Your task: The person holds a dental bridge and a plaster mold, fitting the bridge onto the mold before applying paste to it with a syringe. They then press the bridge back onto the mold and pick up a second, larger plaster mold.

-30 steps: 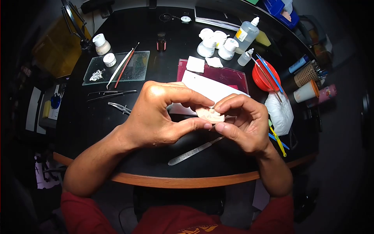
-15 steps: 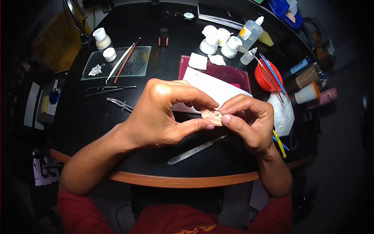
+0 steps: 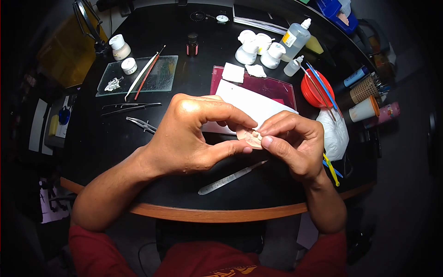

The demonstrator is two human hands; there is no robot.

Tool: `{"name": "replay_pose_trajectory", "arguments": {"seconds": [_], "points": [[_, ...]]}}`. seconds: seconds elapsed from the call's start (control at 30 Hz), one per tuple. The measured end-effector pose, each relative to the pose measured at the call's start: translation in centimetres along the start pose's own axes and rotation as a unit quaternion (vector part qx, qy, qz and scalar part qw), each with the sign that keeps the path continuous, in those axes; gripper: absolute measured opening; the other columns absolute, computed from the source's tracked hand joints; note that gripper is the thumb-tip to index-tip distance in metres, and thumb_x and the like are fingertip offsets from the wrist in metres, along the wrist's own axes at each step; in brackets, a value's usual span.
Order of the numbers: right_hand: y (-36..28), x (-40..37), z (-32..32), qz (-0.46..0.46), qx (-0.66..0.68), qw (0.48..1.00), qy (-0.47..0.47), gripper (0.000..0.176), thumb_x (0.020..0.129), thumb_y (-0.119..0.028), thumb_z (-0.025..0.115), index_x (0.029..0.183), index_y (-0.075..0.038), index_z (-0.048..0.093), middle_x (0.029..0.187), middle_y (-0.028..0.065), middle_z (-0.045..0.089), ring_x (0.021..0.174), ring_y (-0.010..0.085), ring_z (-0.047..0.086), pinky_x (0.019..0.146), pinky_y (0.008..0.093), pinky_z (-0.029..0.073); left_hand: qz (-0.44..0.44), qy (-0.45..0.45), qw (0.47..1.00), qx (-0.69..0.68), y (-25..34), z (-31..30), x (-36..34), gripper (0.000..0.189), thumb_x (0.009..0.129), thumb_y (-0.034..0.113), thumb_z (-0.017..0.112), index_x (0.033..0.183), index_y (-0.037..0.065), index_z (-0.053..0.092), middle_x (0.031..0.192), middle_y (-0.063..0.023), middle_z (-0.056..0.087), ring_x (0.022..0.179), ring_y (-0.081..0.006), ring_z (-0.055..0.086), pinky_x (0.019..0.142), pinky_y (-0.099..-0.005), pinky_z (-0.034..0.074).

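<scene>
A small pinkish-beige dental model (image 3: 249,137) with tooth shapes is held above the table between my two hands. My left hand (image 3: 198,129) grips its left side, index finger on the upper edge and thumb on the lower. On the right side, my right hand (image 3: 293,141) pinches the model with thumb and fingertips; part of it is covered by those fingers. Below the hands a metal scalpel (image 3: 226,180) lies on the black table (image 3: 175,194). Behind them is a white sheet (image 3: 247,104) on a dark red glass plate (image 3: 286,90).
A glass slab (image 3: 164,74) at the left carries a jar and two slim tools. Tweezers (image 3: 131,107) and a caliper-like tool (image 3: 141,123) lie near my left forearm. White bottles (image 3: 272,56), a red bowl (image 3: 314,90) and crumpled white tissue (image 3: 334,138) stand behind and right.
Both hands keep the same hold on the dental model. The whole view has shifted very slightly; nothing else has visibly moved.
</scene>
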State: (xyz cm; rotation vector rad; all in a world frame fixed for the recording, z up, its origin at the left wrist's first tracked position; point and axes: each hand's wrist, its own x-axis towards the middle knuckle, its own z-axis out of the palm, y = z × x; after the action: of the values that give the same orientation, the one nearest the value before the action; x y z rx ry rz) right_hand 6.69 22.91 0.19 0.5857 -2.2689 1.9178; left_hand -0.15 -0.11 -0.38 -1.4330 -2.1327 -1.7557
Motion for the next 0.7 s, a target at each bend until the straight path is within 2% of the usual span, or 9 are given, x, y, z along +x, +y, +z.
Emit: {"name": "replay_pose_trajectory", "arguments": {"seconds": [0.23, 0.53, 0.6, 0.7], "points": [[-0.01, -0.04, 0.13, 0.011, 0.02, 1.0, 0.005, 0.007, 0.087, 0.005, 0.067, 0.093, 0.006, 0.069, 0.096, 0.0159, 0.071, 0.09, 0.0161, 0.069, 0.079, 0.0278, 0.055, 0.008, 0.005, 1.0, 0.011, 0.09, -0.12, 0.05, 0.03, 0.072, 0.01, 0.089, 0.097, -0.001, 0.076, 0.09, -0.0116, 0.076, 0.077, -0.0155, 0.069, 0.067, -0.0266, 0.053], [0.13, -0.04, 0.33, 0.031, 0.029, 0.999, 0.026, 0.007, 0.09, 0.004, 0.066, 0.096, 0.006, 0.067, 0.098, 0.0155, 0.071, 0.089, 0.0149, 0.068, 0.078, 0.0262, 0.056, 0.015, 0.01, 1.0, 0.023, 0.14, -0.07, -0.02, 0.029, 0.071, 0.011, 0.088, 0.096, 0.0, 0.076, 0.088, -0.0111, 0.076, 0.076, -0.0165, 0.069, 0.065, -0.0268, 0.053], [0.03, -0.05, 0.27, 0.049, 0.062, 0.997, 0.028, 0.007, 0.091, 0.004, 0.066, 0.097, 0.006, 0.067, 0.098, 0.015, 0.071, 0.088, 0.0142, 0.068, 0.078, 0.0262, 0.056, 0.037, 0.013, 0.999, 0.024, -0.05, 0.01, 0.07, 0.029, 0.072, 0.011, 0.088, 0.096, 0.0, 0.076, 0.088, -0.0116, 0.076, 0.077, -0.0174, 0.07, 0.065, -0.0271, 0.053], [-0.02, 0.02, 0.25, 0.083, 0.115, 0.989, 0.031, 0.007, 0.092, 0.002, 0.066, 0.098, 0.005, 0.067, 0.098, 0.0138, 0.071, 0.087, 0.0131, 0.068, 0.075, 0.0252, 0.056, 0.024, 0.007, 1.0, 0.013, 0.43, -0.01, 0.11, 0.029, 0.071, 0.009, 0.087, 0.097, 0.0, 0.076, 0.088, -0.0125, 0.075, 0.078, -0.0188, 0.071, 0.067, -0.0281, 0.054]]}}
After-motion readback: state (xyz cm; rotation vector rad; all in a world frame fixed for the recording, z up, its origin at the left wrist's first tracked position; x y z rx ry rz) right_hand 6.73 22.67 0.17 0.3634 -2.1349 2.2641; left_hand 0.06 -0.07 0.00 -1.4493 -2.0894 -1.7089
